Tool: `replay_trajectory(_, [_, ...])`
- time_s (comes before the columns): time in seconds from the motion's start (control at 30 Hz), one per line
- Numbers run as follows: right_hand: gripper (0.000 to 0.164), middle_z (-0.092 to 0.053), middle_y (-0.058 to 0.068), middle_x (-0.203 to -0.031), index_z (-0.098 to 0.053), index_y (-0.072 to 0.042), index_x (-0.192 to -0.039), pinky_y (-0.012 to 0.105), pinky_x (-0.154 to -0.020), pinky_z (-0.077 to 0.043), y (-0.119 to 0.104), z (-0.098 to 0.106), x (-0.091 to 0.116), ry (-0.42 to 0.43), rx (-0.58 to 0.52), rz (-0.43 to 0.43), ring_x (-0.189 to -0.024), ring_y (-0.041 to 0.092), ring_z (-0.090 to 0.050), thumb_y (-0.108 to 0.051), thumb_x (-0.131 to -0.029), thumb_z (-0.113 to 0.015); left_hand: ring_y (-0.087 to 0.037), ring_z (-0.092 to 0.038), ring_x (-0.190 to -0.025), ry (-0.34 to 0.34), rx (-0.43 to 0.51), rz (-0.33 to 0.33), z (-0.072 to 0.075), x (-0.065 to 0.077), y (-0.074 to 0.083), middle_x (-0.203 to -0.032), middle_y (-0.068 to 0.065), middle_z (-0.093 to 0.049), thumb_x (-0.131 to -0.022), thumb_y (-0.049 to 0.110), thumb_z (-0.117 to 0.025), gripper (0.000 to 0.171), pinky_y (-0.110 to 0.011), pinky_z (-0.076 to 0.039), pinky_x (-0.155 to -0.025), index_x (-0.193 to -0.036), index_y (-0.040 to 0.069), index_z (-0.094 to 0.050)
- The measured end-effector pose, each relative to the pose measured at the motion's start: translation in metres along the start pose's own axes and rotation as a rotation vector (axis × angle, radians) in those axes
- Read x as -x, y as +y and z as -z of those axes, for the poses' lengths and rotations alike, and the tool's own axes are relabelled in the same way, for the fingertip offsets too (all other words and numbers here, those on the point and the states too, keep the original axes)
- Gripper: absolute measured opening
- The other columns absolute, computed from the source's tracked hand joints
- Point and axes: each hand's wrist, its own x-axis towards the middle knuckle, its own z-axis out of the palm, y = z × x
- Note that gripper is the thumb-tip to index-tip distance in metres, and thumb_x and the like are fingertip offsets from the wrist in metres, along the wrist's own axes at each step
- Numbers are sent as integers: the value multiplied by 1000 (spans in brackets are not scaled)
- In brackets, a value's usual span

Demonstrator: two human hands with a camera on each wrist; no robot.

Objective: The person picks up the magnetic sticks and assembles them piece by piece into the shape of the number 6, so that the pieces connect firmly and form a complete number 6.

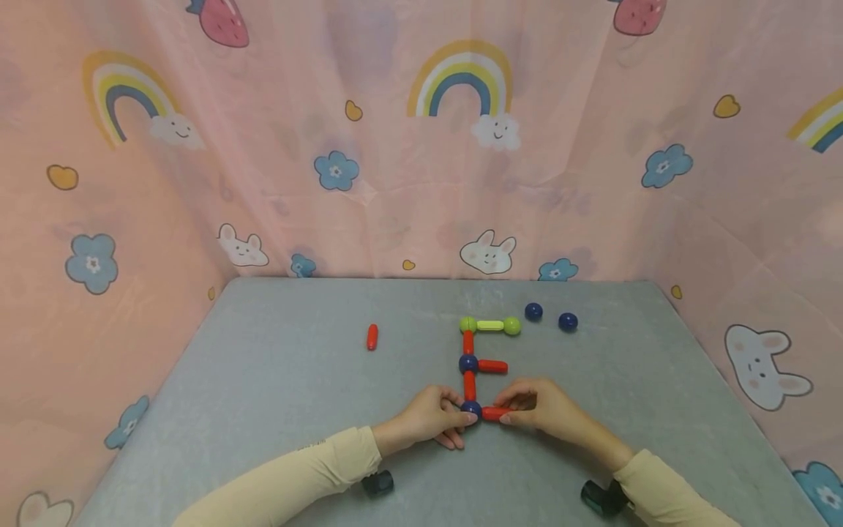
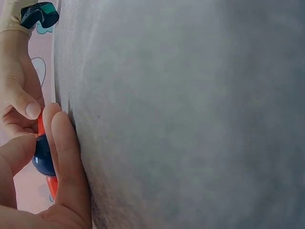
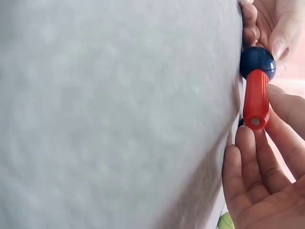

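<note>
On the grey table lies a figure of magnetic rods and balls, with a spine of red rods and a middle blue ball. My left hand pinches the nearest blue ball between thumb and fingers. To its right, my right hand pinches a red rod whose far end meets that ball; a small metal disc shows in the rod's free end. Another red rod sticks out rightward from the middle ball. At the far end, a green rod joins two green balls.
A loose red rod lies to the left of the figure. Two loose blue balls rest at the back right. Dark devices are worn at both wrists. A pink patterned curtain hangs behind and beside the table.
</note>
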Motion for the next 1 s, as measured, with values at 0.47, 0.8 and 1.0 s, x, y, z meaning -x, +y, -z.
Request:
replay_trajectory(0.47, [25,-71,2,-99,-74,-14,-108,20,-77,-52,12,30,-4,131,84,-36,-85,5,-62,-25,-86,-77,-10,-65,-53,-18,3,5,2,0,1,-73,-7,-66,-91,15,-71,27,-23,-55,-48,-110,2,-59])
replay_trajectory(0.8, [28,-73,11,-107,-72,-6,-113,20,-79,-53,13,63,-12,239,148,-50,-86,3,-63,-22,-91,-72,-10,-65,-53,-17,-4,-9,2,0,0,-74,-7,-65,-92,15,-71,27,-23,-56,-49,-111,2,-59])
replay_trajectory(1.0, [28,-73,8,-108,-72,-9,-115,22,-79,-53,19,78,-21,284,205,-94,-88,7,-64,-26,-92,-71,-10,-66,-53,-15,-1,-10,1,0,-1,-75,-8,-66,-91,15,-71,27,-24,-56,-49,-112,1,-59])
